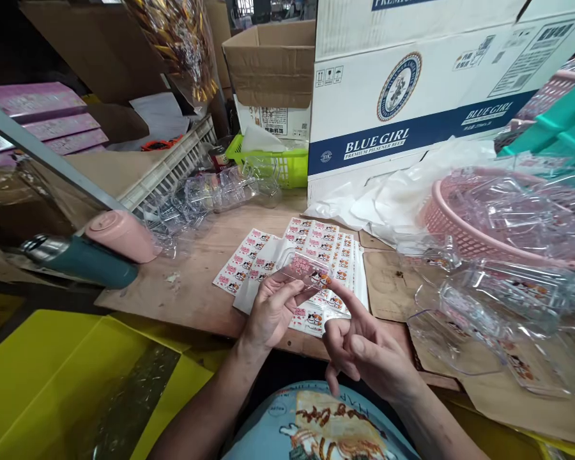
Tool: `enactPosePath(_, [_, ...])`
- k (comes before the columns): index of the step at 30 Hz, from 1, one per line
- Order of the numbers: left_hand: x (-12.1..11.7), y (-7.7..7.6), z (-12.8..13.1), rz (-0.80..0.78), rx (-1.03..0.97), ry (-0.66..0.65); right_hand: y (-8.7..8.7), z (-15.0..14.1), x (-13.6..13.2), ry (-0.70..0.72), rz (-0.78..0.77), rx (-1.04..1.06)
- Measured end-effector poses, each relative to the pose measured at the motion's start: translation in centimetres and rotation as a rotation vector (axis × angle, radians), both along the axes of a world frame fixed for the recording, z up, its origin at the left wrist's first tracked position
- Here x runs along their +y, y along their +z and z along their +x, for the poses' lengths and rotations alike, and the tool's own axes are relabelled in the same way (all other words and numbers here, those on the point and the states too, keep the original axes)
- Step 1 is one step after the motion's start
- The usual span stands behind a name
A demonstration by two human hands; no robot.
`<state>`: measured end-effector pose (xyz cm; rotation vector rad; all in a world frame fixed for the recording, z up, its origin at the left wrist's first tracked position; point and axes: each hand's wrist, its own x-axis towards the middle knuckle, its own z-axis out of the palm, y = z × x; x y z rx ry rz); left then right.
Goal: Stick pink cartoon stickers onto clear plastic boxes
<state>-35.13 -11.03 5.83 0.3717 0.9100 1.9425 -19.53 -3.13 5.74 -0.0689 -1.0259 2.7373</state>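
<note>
A person seated at a crowded wooden tabletop (196,275) works on one clear plastic piece (301,267), held up just in front of the body over printed sheets (322,237) of cat labels. The left hand (266,316) has the piece pinched at its near edge, thumb over fingers; the right hand (376,354) grips nothing, its index finger stretched to the piece's right side and the others loosely curled, though whether the fingertip touches cannot be told. A pink-and-orange cat label shows on the piece, which suggests that its labelling is all but finished, with perhaps a last press and the setting down left to do. At right, loose clear pieces (479,303) lie beside and in front of a pink basket (455,223) heaped with more clear plastic; several of the loose ones bear cat labels, apparently finished work. At left, a cluster of clear plastic pieces (215,195) shows no cat label that can be made out, and may be the supply waiting its turn. Rows of labels fill much of the sheets, so the job looks well under way but far from over; no exact count can be made.
</note>
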Motion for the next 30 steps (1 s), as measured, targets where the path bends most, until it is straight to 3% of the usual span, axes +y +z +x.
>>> enactPosePath(17, [-0.29, -0.15, 0.06, -0.018, 0.005, 0.002, -1.03, 0.02, 0.43, 0.018, -0.036, -0.053])
enactPosePath(30, [-0.25, -0.27, -0.01, -0.02, 0.009, 0.003, -0.83, -0.08, 0.76, 0.005, -0.01, -0.101])
